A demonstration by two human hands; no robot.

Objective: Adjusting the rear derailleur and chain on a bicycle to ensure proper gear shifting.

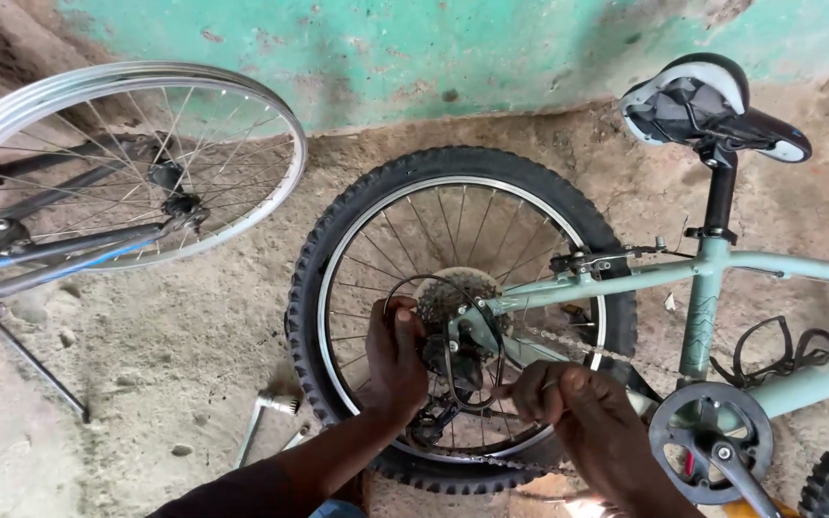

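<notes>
- My left hand (397, 360) is curled around the rear derailleur (445, 369) at the hub of the knobby back wheel (453, 317).
- My right hand (568, 403) pinches the looped black cable (485, 317) just beside it.
- I see a rough, dusty concrete floor (175, 355) with small stones.
- Behind stands a peeling green wall (453, 48); a bare rim (127, 163) sits at the left.

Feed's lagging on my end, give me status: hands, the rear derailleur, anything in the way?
Left hand gripping rear derailleur. Right hand pinching the cable loop beside it. Chain on the cogs. Wrench on ground, bare rim left, both apart.
</notes>
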